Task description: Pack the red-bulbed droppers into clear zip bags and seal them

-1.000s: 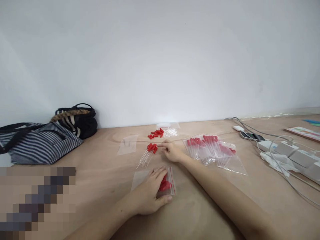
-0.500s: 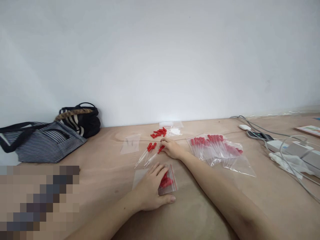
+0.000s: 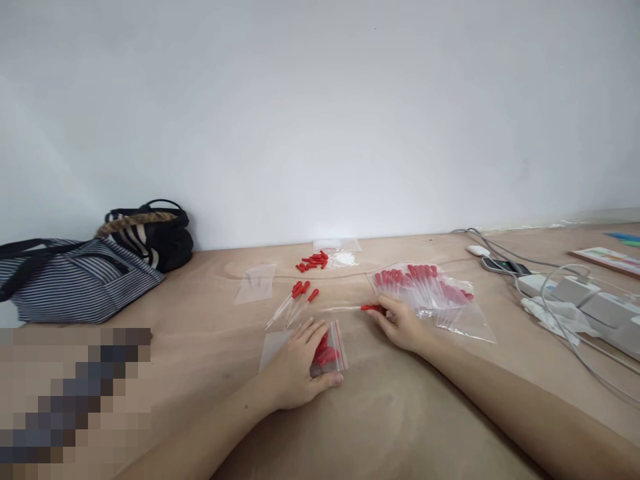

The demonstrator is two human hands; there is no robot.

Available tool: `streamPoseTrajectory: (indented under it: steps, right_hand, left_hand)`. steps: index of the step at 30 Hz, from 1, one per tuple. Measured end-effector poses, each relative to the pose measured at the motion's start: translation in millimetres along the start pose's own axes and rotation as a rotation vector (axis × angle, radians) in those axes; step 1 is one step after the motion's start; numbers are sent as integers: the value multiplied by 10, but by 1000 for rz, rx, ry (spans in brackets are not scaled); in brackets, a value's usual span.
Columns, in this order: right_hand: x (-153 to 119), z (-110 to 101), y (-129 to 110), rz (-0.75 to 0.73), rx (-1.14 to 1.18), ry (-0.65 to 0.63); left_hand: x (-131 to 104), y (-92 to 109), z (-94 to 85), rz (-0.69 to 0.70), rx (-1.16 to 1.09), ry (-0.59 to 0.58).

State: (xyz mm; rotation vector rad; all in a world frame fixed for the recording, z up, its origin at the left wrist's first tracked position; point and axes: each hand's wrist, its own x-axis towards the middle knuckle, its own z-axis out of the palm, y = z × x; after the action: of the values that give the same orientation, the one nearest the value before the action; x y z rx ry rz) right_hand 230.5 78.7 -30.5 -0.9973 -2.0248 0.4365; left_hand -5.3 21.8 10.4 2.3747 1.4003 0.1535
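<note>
My left hand point(image 3: 296, 365) lies flat with spread fingers on a small clear zip bag point(image 3: 330, 353) holding red bulbs; the palm hides part of it. In my right hand point(image 3: 403, 325) is a dropper point(image 3: 370, 308), pinched by its red bulb, its thin glass tube pointing left just above or on the table. A few more droppers point(image 3: 299, 291) rest beyond my left hand, bulbs facing away from me. Behind them sit loose red bulbs point(image 3: 313, 263) and a bunch of thin clear tubes point(image 3: 343, 259). Several bagged droppers point(image 3: 425, 290) lie just beyond my right hand.
An empty clear bag point(image 3: 256, 283) lies left of the droppers. Striped point(image 3: 90, 283) and black point(image 3: 167, 243) bags stand at the far left. On the right are a phone-like device point(image 3: 505, 267), power strips point(image 3: 580, 293), cables and crumpled tissue point(image 3: 555, 318). A wall stands behind.
My right hand has moved right and toward me from the droppers, taking one by its bulb. My left hand stays on the zip bag. The view has shifted slightly.
</note>
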Motion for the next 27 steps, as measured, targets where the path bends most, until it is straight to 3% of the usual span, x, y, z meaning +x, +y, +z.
streamPoseTrajectory:
  steps: [4,8,20,27]
  right_hand:
    - [-233,-213,35,38,5,-44]
    - [-248,-320,110,5,-7,-109]
    - [-199,-372,184,-73,-77,-135]
    - [-172,-278,84,-76,-58,-151]
  left_hand:
    - [4,16,-12,-4,-17,16]
    - [5,-3,-3,-2,-21,15]
    - [0,-10,7,-8,-66,35]
    - [-9,25,26,-39,-156,29]
